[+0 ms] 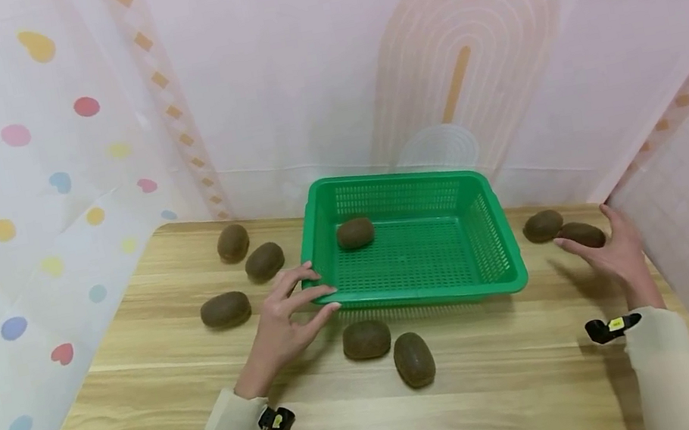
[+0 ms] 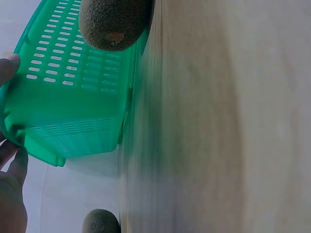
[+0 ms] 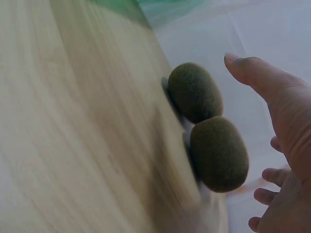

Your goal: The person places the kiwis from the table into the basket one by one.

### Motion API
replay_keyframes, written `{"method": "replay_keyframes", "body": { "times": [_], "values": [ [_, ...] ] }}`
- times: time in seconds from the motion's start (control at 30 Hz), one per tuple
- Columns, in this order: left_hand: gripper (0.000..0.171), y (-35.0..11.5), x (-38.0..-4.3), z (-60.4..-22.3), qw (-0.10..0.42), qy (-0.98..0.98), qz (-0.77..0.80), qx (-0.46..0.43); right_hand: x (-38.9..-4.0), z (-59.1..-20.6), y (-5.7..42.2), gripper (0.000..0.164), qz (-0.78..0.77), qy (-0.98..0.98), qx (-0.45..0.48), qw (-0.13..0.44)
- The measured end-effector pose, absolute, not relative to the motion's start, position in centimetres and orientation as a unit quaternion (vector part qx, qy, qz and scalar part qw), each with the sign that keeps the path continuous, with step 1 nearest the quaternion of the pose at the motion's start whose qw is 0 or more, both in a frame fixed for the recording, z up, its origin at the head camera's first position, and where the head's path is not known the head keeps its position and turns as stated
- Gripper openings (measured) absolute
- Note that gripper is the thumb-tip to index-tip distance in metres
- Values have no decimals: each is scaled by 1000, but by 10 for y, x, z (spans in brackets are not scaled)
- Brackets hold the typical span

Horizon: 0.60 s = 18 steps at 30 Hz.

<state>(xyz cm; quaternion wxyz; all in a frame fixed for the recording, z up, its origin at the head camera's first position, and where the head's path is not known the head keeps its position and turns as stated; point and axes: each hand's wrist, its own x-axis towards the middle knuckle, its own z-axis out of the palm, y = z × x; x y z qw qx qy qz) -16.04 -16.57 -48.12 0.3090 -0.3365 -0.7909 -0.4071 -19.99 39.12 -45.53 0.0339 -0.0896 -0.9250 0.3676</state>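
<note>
My left hand is at the near left corner of a green plastic basket, its fingers and thumb round the rim. In the left wrist view, fingertips meet the basket's edge. One brown kiwi lies inside the basket. My right hand reaches over two kiwis on the right, a farther kiwi and a nearer kiwi, which lie end to end. In the right wrist view its thumb and fingers are spread, with a gap between them and the nearer kiwi.
Left of the basket lie three kiwis, the nearest kiwi lowest. In front of it lie a sideways kiwi and another kiwi. Patterned cloth hangs behind the wooden table and along both sides.
</note>
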Motion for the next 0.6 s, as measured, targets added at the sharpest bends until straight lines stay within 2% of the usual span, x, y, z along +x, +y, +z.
{"method": "replay_keyframes", "body": {
  "times": [0.17,0.3,0.5,0.6],
  "values": [
    [18,-166,-162,-484,308,-791,-406,-338,-201,-461,392,111,373,-922,-102,4],
    [17,-165,-163,-484,309,-791,-407,-338,-203,-464,390,102,375,-920,-115,-12],
    [21,-165,-161,-484,300,-798,-407,-328,-203,-471,387,72,399,-905,-147,18],
    [22,-166,-160,-484,294,-803,-407,-322,-202,-474,387,64,401,-900,-163,37]
  ]
}}
